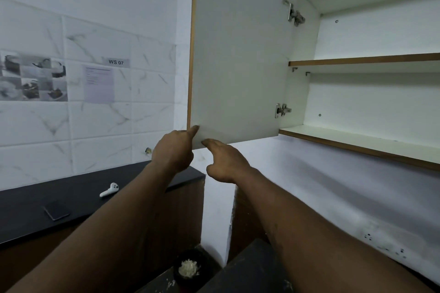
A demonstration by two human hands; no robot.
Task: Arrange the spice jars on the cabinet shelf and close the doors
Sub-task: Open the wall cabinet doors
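Two hands, set close together but apart, meet at the lower left corner of the open cabinet door (238, 54), just left of frame centre.

- Left hand (173, 147): one finger laid up the door's inner face at the very corner. The other fingers are hidden, so I cannot tell whether it grips the edge.
- Right hand (226, 162): fingers fairly straight, tips touching the door's bottom edge, thumb hanging loose, nothing held.
- Door: swung wide on two metal hinges (296, 15), inner face toward the room.
- Cabinet, right of frame: middle shelf (369, 59) and bottom shelf (357, 140) both exposed.
- Spice jars: none in view, neither on the shelves nor on the counter.

Progress, as judged: the arranging shows no result in the parts visible, and the door is not yet closed. A second door, if any, lies outside the frame.

Surroundings:
- black counter (35, 211), lower left, carrying a white handheld device (109, 190) and a dark phone (56, 210);
- tiled wall with a label reading "WS 07" (116, 62) and a printed sheet (98, 83);
- dark bowl of pale crumbs (189, 269), bottom centre.

Obstruction: nothing appears to stand in the door's swing.
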